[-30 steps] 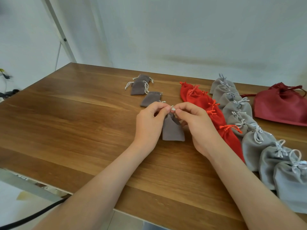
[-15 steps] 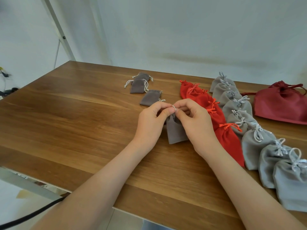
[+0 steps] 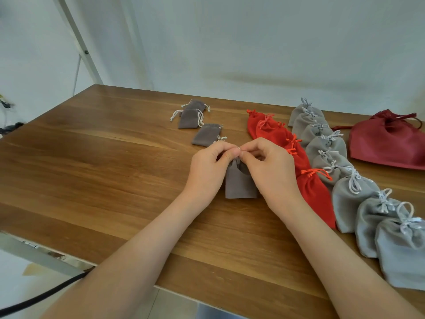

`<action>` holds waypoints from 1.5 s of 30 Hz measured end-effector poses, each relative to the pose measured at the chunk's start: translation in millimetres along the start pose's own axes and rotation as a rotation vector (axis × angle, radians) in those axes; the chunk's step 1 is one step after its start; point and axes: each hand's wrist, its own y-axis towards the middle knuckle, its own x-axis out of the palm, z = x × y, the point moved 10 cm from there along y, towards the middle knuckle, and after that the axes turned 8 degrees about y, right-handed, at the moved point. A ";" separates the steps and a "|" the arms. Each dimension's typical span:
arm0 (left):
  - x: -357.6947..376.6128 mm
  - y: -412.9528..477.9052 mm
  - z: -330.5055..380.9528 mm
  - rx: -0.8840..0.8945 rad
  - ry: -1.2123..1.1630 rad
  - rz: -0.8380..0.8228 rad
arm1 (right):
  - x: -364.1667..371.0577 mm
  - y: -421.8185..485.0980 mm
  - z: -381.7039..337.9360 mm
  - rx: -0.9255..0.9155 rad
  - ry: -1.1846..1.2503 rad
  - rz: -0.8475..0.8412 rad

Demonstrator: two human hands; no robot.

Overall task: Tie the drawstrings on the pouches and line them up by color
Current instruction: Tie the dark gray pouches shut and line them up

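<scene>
As fingertips (image 3: 233, 153) meet, left hand (image 3: 207, 173) and right hand (image 3: 272, 173) both pinch the gathered mouth of the taupe pouch (image 3: 240, 185); it lies between them, long axis pointing at the near edge of the tabletop (image 3: 92, 171), equally reachable

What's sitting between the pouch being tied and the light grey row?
Head view: the row of red pouches runs between the brown-grey pouch and the light grey row, just beyond the right hand.
</scene>
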 end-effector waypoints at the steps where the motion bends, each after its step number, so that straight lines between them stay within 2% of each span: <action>1: -1.0 0.0 0.1 0.005 0.006 0.006 | 0.4 0.3 0.3 0.005 -0.004 0.001; 5: -0.5 -0.2 1.3 0.016 0.016 0.002 | -1.7 2.7 5.7 0.057 0.050 0.010; 11: -2.9 -0.4 1.6 0.021 0.006 0.022 | 6.6 1.6 -4.5 -0.047 0.008 -0.086; 21: -12.7 -2.2 5.8 0.079 0.154 0.145 | 5.1 1.7 -8.7 -0.056 -0.006 0.002; 25: -13.7 -2.1 6.5 0.086 0.129 0.160 | 10.5 6.7 -6.3 -0.052 -0.142 -0.124; 28: -15.3 -2.2 4.5 0.069 0.083 0.160 | 5.3 9.7 -4.8 -0.063 -0.153 -0.089; 31: -13.9 -2.6 4.2 0.049 0.036 0.145 | 1.9 10.3 -2.2 -0.025 -0.067 -0.071; 35: -12.1 -3.4 9.7 0.080 0.062 0.128 | 8.3 6.5 -5.9 -0.009 0.067 -0.133; 45: -11.3 -4.1 11.5 0.089 0.118 0.122 | -4.5 6.0 1.0 0.039 0.095 0.026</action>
